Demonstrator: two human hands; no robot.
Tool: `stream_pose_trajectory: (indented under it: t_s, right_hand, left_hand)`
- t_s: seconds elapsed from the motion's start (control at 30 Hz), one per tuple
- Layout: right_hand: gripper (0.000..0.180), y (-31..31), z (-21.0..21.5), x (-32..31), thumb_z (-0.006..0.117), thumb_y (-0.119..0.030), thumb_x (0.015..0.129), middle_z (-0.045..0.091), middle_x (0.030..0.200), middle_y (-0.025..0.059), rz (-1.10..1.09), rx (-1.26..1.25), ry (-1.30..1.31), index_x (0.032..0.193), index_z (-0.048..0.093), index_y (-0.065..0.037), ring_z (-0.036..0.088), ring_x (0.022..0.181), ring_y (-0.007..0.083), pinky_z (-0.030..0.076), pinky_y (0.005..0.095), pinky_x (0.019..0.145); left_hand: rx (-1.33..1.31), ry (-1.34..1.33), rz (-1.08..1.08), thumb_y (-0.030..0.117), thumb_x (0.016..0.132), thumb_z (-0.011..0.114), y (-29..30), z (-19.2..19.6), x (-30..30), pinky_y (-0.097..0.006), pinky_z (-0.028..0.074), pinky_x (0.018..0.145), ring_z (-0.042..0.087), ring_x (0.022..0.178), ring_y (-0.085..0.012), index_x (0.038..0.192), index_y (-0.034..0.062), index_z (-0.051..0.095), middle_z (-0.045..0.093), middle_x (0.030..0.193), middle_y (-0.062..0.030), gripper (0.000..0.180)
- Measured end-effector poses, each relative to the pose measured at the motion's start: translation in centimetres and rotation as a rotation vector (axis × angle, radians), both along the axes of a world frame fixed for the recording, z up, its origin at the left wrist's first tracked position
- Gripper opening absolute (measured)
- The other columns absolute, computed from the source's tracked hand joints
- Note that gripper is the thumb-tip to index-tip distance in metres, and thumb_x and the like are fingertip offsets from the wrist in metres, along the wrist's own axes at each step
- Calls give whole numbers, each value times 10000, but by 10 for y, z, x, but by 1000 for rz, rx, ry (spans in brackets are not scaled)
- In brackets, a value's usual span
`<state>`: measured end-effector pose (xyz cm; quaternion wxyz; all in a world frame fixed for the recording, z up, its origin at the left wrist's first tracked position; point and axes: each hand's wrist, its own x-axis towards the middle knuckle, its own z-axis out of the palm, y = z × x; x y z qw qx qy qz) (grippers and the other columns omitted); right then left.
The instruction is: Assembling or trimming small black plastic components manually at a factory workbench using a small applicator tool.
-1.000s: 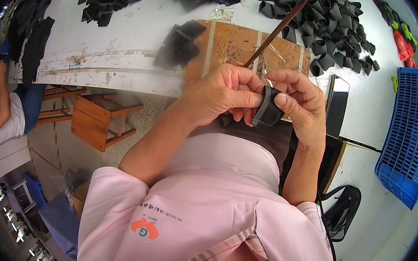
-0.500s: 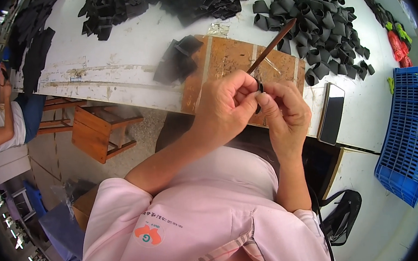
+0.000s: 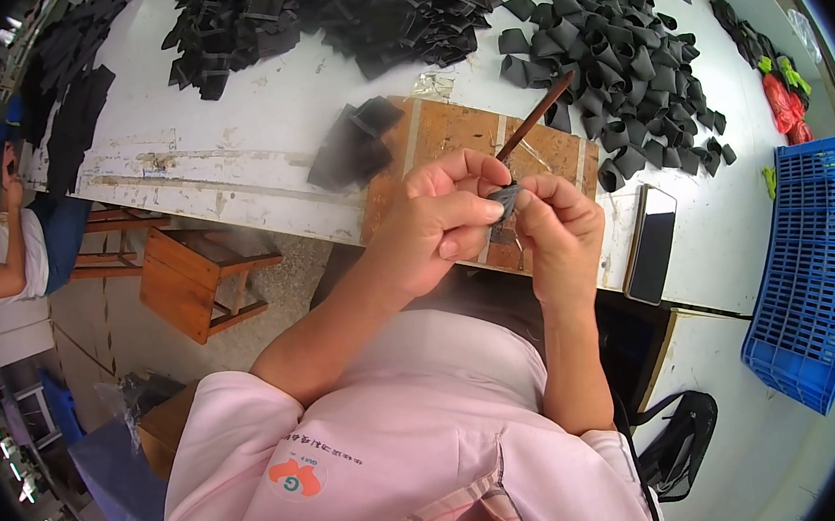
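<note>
In front of my chest, both hands meet over the near edge of a brown wooden board (image 3: 436,136). A small dark grey-black fabric piece (image 3: 505,200) is pinched between them. My left hand (image 3: 442,220) grips its left side with the thumb on top. My right hand (image 3: 561,231) pinches its right side between thumb and fingertips. A slim brown stick (image 3: 538,115) slants up and right from behind my left fingers; its lower end is hidden. Several flat black fabric pieces (image 3: 351,146) overlap the board's left edge.
Beyond the board lies a heap of folded black loops (image 3: 619,60). Piles of flat black pieces (image 3: 399,11) cover the far table. A smartphone (image 3: 653,243) lies at right, near a blue crate (image 3: 803,274). A wooden stool (image 3: 183,283) and another person (image 3: 3,255) are at left.
The fabric piece has turned and shows a broader grey face between my fingers. The stick's tip has dropped slightly left. Both hands stay close together.
</note>
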<state>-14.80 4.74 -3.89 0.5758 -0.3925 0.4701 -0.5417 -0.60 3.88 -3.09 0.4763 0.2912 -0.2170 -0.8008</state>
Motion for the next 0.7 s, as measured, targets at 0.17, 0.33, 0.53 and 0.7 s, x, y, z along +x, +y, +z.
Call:
stream_pose_trajectory:
  t_s: [0.17, 0.33, 0.53, 0.7]
  right_hand:
    - [99, -4, -2, -7, 596, -64, 771, 471, 596, -19, 163, 144, -549, 814, 581, 23, 353, 493, 51, 263, 179, 428]
    - [134, -7, 9, -9, 567, -151, 823, 439, 586, -41, 238, 131, -419, 756, 555, -36, 341, 492, 33, 248, 166, 426]
    - [197, -32, 75, -9, 560, -203, 838, 425, 583, -65, 192, -174, -25, 715, 542, -51, 330, 489, 13, 239, 164, 435]
    - [250, -67, 67, -6, 568, -243, 834, 417, 572, -57, 312, -113, -60, 670, 515, -63, 320, 501, 23, 234, 167, 435]
  left_hand:
    - [-438, -702, 291, -45, 739, 510, 5, 7, -16, -148, 299, 394, 382, 451, 10, 861, -31, 520, 525, 603, 14, 124]
    - [-384, -578, 427, -38, 763, 501, 0, 9, -26, -162, 333, 374, 414, 415, 2, 824, -18, 530, 533, 558, -1, 71]
    - [-83, 764, -320, 9, 887, 307, -34, 37, 1, -165, 196, 291, 320, 303, -4, 1020, 2, 461, 575, 931, -196, 204]
    - [13, 600, -185, 35, 847, 459, -48, 46, 6, -159, 204, 304, 289, 309, -10, 910, 52, 526, 537, 639, -1, 93]
